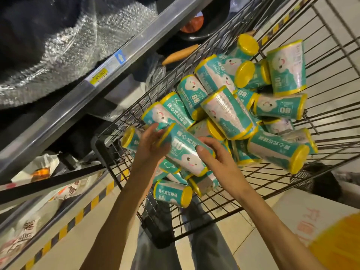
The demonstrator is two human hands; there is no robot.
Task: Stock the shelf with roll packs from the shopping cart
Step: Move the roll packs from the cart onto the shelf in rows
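A black wire shopping cart (321, 121) holds several teal roll packs with yellow ends, piled loosely. One roll pack (183, 151) lies slanted at the near side of the pile, a cloud face on its wrap. My left hand (150, 145) grips its upper yellow end. My right hand (216, 158) wraps around its lower half. Another roll pack (172, 192) lies just below them on the cart floor. The metal shelf (109, 75) runs diagonally at the left, above the cart's corner.
The upper shelf level holds dark items in bubble wrap (58, 61). A yellow price tag (98, 76) sits on the shelf rail. White printed bags (25, 232) fill the lower level. A yellow-black striped strip (64, 228) runs along the floor. My legs stand behind the cart.
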